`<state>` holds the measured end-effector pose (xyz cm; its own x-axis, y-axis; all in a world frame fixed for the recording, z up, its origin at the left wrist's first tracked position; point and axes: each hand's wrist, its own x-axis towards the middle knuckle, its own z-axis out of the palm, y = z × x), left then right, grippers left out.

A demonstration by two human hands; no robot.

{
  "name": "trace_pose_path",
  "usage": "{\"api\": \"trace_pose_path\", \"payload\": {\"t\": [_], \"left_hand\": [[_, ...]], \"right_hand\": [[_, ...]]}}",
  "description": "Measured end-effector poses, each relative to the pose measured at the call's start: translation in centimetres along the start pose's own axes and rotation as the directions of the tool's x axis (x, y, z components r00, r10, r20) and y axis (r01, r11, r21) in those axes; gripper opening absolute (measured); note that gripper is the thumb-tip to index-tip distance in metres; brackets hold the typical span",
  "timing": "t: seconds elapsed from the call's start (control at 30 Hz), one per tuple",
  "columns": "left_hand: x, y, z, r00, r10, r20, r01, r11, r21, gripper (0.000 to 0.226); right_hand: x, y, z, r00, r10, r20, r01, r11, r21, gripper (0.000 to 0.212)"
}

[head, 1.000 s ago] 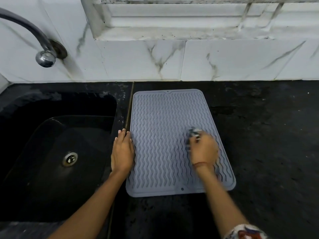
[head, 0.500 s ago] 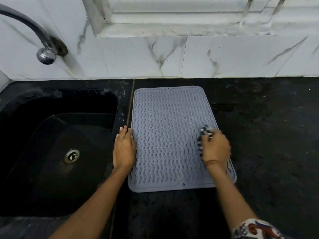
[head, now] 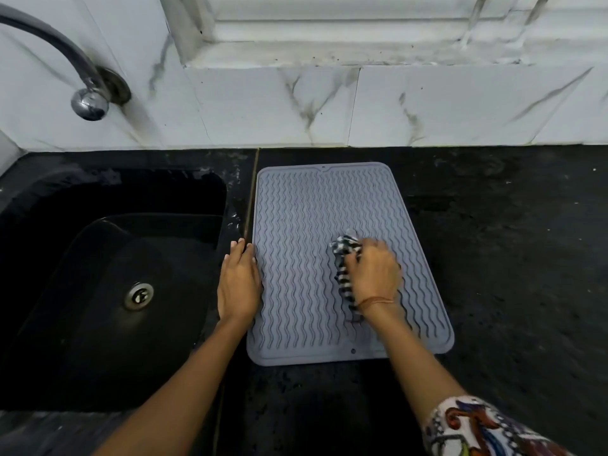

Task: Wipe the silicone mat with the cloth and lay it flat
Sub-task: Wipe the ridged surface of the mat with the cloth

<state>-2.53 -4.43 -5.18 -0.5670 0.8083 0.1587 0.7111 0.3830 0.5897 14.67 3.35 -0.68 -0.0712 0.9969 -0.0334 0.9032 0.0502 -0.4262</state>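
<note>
The striped cloth (head: 344, 269) is bunched in the closed grip of the right hand (head: 373, 278) and pressed onto the grey silicone mat (head: 302, 245), which lies flat on the black bench (head: 513, 258) beneath that grip. The mat's left edge is held down by the left hand (head: 237, 286), laid flat with fingers extended.

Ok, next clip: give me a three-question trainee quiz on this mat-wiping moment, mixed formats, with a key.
1. True or false: the silicone mat lies inside the sink.
2. Which hand grips the cloth? A) left hand B) right hand C) both
3. Fill in: the left hand rests flat along the mat's ____ edge, on the sink side.

Key: 1. False, it lies on the black counter beside the sink. 2. B. 3. left.
</note>
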Motion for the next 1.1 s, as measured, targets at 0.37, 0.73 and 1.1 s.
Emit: {"api": "trace_pose_path", "payload": {"t": [0.37, 0.73, 1.1], "left_hand": [[0.2, -0.6, -0.4, 0.999, 0.027, 0.026, -0.027, 1.000, 0.003, 0.034], [-0.1, -0.4, 0.5, 0.999, -0.017, 0.042, 0.013, 0.996, 0.088, 0.043], [-0.2, -0.3, 0.3, 1.000, 0.017, 0.013, -0.019, 0.993, 0.121, 0.040]], "right_hand": [[-5.1, -1.4, 1.1, 0.947, -0.286, 0.148, 0.284, 0.958, 0.035, 0.034], [-7.9, -4.3, 2.8, 0.912, -0.372, 0.172, 0.368, 0.928, 0.057, 0.036], [-2.5, 4.5, -1.7, 0.993, 0.065, -0.098, -0.056, 0.994, 0.092, 0.027]]}}
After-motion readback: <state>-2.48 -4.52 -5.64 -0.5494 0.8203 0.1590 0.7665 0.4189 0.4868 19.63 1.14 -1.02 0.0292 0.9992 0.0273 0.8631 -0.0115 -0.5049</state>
